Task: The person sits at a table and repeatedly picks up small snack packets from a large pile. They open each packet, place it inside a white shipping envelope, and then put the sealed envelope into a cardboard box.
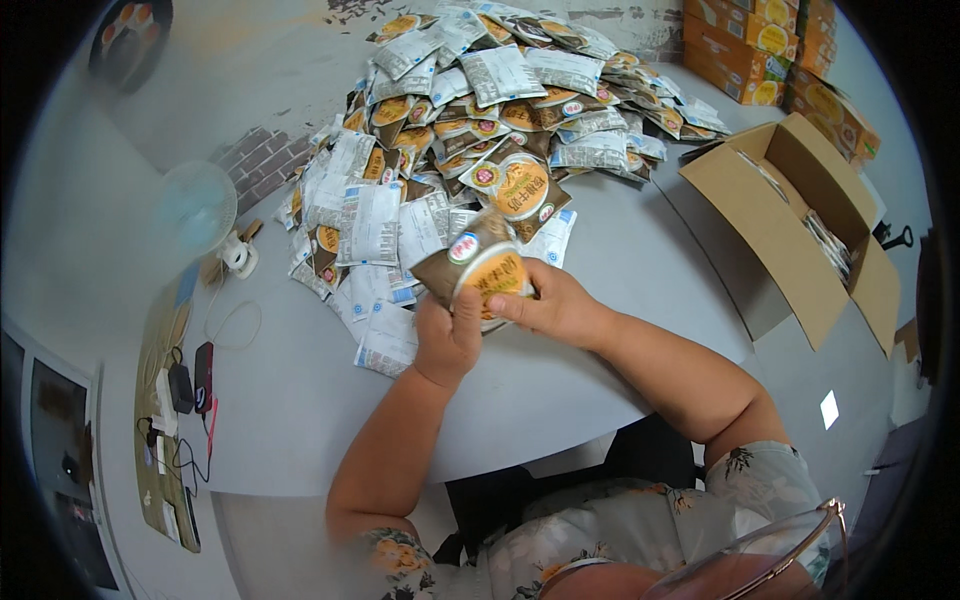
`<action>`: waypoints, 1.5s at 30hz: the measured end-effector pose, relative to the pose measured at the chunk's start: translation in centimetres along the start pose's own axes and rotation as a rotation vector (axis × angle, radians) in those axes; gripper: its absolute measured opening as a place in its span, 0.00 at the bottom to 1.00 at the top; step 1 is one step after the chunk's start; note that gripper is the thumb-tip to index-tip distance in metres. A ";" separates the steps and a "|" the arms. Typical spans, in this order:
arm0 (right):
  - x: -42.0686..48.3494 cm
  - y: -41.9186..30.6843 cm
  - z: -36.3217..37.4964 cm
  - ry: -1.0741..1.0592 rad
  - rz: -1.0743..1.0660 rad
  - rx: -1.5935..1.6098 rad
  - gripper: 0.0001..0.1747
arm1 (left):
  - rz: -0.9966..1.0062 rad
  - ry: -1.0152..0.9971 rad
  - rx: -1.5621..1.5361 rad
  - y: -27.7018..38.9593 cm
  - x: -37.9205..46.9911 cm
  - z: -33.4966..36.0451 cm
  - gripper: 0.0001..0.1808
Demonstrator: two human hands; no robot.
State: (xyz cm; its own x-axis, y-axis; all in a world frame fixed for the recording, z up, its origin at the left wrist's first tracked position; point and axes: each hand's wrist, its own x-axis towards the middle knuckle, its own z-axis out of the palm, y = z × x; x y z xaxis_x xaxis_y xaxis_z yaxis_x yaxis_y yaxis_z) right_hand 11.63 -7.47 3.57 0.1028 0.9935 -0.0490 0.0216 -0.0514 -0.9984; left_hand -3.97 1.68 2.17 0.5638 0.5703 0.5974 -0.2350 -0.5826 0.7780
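Note:
Both hands hold brown and orange printed pouches (493, 275) above the white table, beside a large heap of similar sealed pouches. My left hand (451, 330) grips the lower left side, thumb on top. My right hand (551, 304) pinches the right side. More than one pouch seems stacked between them, but the exact number is unclear. Just beyond the hands, a brown pouch (523, 187) lies face up on the heap. Several pouches show their white printed backs, such as the white-backed pouch (369, 225) left of the hands.
An open cardboard box (757, 217) with pouches inside stands at the right. Orange printed cartons (739, 60) are stacked behind it. A small fan (196, 206) stands at the left, near a power strip (165, 401), cables and a phone (203, 375).

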 end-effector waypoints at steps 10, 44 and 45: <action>-0.3 1.5 1.3 0.017 -0.325 -0.035 0.22 | -0.191 -0.015 -0.136 -0.1 0.3 0.1 0.19; -0.8 1.4 1.4 0.024 -0.357 -0.253 0.23 | -0.526 0.191 -0.904 2.2 1.2 1.2 0.21; -0.8 1.4 1.3 0.038 -0.357 -0.243 0.23 | -0.514 0.167 -0.845 1.9 1.0 1.1 0.19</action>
State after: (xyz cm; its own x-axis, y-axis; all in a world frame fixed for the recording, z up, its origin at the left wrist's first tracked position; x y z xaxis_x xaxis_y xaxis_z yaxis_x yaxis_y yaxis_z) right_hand 10.26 -8.20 2.20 0.0824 0.9491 0.3041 0.2959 0.2681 -0.9168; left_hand -2.97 0.47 3.99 0.6515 0.7492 0.1195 -0.5165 0.3227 0.7931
